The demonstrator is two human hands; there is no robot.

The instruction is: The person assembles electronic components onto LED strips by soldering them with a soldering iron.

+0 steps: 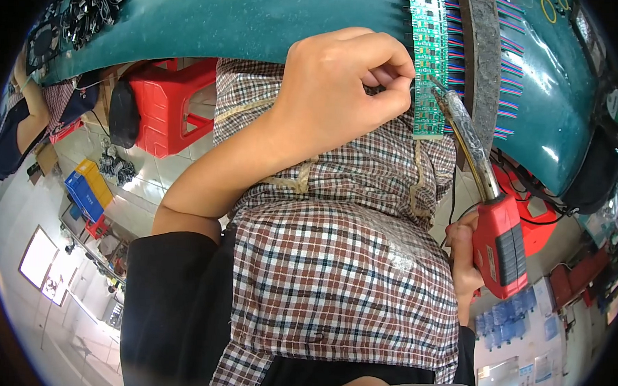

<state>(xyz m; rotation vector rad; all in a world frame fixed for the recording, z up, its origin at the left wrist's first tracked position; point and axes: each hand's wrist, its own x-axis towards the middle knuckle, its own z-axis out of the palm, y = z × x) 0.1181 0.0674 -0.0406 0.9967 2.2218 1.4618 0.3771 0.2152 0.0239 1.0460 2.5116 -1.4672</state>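
A long strip of green circuit boards (431, 53) runs down from the top of the view, its lower end reaching past the table's near edge. My left hand (345, 84) is closed in a pinch at the strip's left edge; anything between thumb and forefinger is too small to make out. In my right hand (464, 251) is a red and black soldering gun (501, 246), pointing up and to the left. Its thin tip meets or hovers just over the boards, close to my left fingertips. Coloured wires (510, 84) stick out along the strip's right side, passing a dark grey bar (482, 56).
The boards lie on a green table mat (275, 19). A bundle of black parts (93, 11) sits at the far left. Red stools (162, 107) stand below the table, and another person's arm (33, 122) shows at the left rim. Blue and yellow crates (88, 189) are on the floor.
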